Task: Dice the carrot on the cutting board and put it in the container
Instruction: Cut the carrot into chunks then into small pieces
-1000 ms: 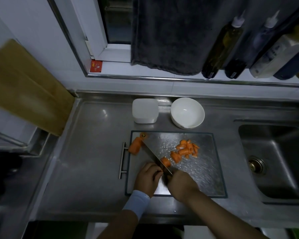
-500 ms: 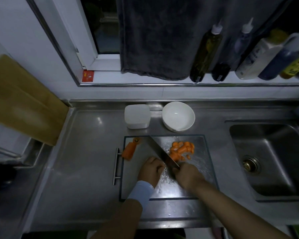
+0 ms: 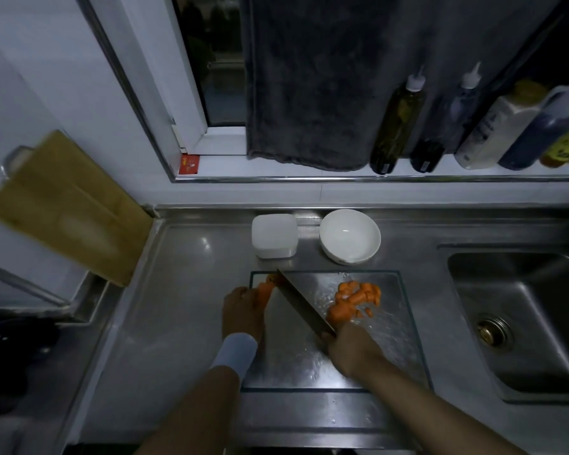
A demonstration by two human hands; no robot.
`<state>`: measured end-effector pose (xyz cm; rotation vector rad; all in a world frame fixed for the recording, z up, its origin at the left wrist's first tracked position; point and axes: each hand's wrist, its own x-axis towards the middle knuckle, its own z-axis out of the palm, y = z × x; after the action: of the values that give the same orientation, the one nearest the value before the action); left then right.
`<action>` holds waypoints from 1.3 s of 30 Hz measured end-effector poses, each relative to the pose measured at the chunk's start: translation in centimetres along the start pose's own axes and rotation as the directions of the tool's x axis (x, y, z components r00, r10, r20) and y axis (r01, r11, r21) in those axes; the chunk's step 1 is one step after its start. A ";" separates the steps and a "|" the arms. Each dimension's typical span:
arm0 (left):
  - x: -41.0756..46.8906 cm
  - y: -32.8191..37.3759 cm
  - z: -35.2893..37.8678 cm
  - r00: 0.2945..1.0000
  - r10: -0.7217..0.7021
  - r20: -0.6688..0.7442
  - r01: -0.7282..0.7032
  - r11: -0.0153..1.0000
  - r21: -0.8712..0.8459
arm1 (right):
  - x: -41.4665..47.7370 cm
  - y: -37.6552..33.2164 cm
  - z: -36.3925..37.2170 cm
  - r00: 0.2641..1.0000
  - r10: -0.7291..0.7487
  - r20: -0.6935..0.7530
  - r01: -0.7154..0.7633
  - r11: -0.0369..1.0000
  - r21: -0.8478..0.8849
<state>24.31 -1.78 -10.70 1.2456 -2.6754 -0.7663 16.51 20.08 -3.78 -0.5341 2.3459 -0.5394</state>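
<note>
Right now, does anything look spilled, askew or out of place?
Nothing stands out. The diced carrot lies piled on the cutting board, none on the counter; the left hand holds the uncut piece at its edge.

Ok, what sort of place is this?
Most likely a home kitchen: a steel counter with a built-in sink, bottles on the window ledge, and carrot pieces on a glass cutting board.
</note>
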 end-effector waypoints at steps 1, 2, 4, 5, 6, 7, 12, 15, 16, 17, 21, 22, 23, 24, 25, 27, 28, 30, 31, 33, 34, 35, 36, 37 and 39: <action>-0.2 0.1 -0.1 1.000 0.031 0.007 -0.030 0.999 -0.038 | -0.3 0.0 0.5 1.000 0.007 0.011 -0.007 1.000 -0.005; -0.8 0.3 -0.2 0.999 0.050 0.009 -0.050 0.996 -0.076 | -0.5 0.1 1.0 1.000 0.022 0.022 -0.022 1.000 -0.005; -1.8 0.4 0.1 0.997 0.076 0.006 -0.075 0.992 -0.102 | -0.9 0.4 1.7 0.999 0.049 0.013 -0.049 0.999 0.006; -2.2 0.3 0.4 0.997 0.079 0.016 -0.077 0.991 -0.112 | -1.0 0.6 1.8 0.998 0.062 0.004 -0.062 0.998 0.014; -2.5 0.2 0.6 0.995 0.092 0.037 -0.086 0.989 -0.123 | -1.1 0.7 1.7 0.997 0.075 -0.009 -0.075 0.997 0.024; -2.8 0.2 0.8 0.992 0.103 0.070 -0.093 0.988 -0.125 | -1.3 0.9 1.5 0.996 0.088 -0.020 -0.087 0.996 0.030; -5.0 1.2 1.1 0.966 0.169 0.197 -0.146 0.981 -0.126 | -1.5 1.6 0.6 0.992 0.111 -0.059 -0.112 0.994 -0.010; -5.9 1.5 1.5 0.939 0.258 0.229 -0.227 0.962 -0.152 | -1.6 1.4 0.4 0.992 0.107 -0.064 -0.109 0.993 -0.033; -6.1 1.5 1.6 0.929 0.293 0.225 -0.265 0.953 -0.147 | -1.7 1.3 0.4 0.993 0.100 -0.069 -0.103 0.994 -0.037; -6.3 1.6 1.6 0.920 0.332 0.207 -0.307 0.941 -0.145 | -1.8 1.2 0.6 0.993 0.093 -0.076 -0.096 0.995 -0.039; -6.8 2.2 2.2 0.859 0.491 0.146 -0.480 0.871 -0.106 | -2.7 0.9 0.9 0.994 0.045 -0.103 -0.053 0.995 -0.079; -6.8 2.3 2.5 0.843 0.516 0.153 -0.509 0.857 -0.086 | -2.9 0.8 1.0 0.994 0.030 -0.107 -0.041 0.994 -0.101; -6.8 2.2 2.8 0.834 0.527 0.163 -0.522 0.850 -0.076 | -3.1 0.7 1.2 0.993 0.009 -0.114 -0.023 0.993 -0.117; -6.8 2.1 3.1 0.833 0.525 0.173 -0.520 0.851 -0.077 | -3.3 0.7 1.4 0.993 -0.006 -0.121 -0.009 0.992 -0.128; -6.9 2.0 3.2 0.835 0.523 0.170 -0.517 0.852 -0.083 | -3.6 0.6 1.6 0.992 -0.012 -0.125 -0.006 0.990 -0.141; -7.2 1.9 3.5 0.840 0.525 0.138 -0.514 0.851 -0.111 | -3.9 0.6 2.1 0.991 -0.010 -0.130 -0.014 0.983 -0.181; -7.3 1.8 3.6 0.846 0.520 0.118 -0.505 0.853 -0.134 | -4.0 0.7 2.3 0.992 -0.007 -0.130 -0.019 0.980 -0.198; -7.7 1.8 3.8 0.862 0.498 0.094 -0.481 0.862 -0.160 | -4.2 0.8 2.5 0.992 -0.009 -0.123 -0.020 0.972 -0.234; -7.8 1.7 4.0 0.868 0.490 0.084 -0.473 0.866 -0.165 | -4.2 0.9 2.6 0.992 -0.016 -0.125 -0.016 0.968 -0.249; -8.1 1.5 4.5 0.877 0.473 0.087 -0.454 0.874 -0.173 | -4.3 1.0 2.8 0.992 -0.019 -0.124 -0.014 0.965 -0.261; -8.1 1.4 4.7 0.883 0.457 0.104 -0.436 0.883 -0.175 | -4.4 0.9 2.8 0.993 -0.013 -0.116 -0.018 0.963 -0.268; -8.2 1.4 4.9 0.885 0.452 0.113 -0.431 0.886 -0.169 | -4.4 0.9 2.9 0.994 -0.009 -0.109 -0.019 0.966 -0.257; -8.2 1.4 5.1 0.886 0.449 0.115 -0.428 0.887 -0.173 | -4.3 1.0 3.0 0.995 -0.007 -0.096 -0.018 0.965 -0.263; -8.2 1.5 5.1 0.884 0.458 0.095 -0.440 0.883 -0.166 | -4.2 0.9 3.0 0.997 0.000 -0.083 -0.022 0.966 -0.259; -8.3 1.9 4.8 0.862 0.506 0.034 -0.495 0.853 -0.165 | -4.0 0.9 2.8 0.998 0.000 -0.056 -0.015 0.963 -0.270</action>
<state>27.13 7.26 -12.96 0.4455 -2.7444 -0.9154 21.01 22.22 -4.17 -0.6401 2.4901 -0.2320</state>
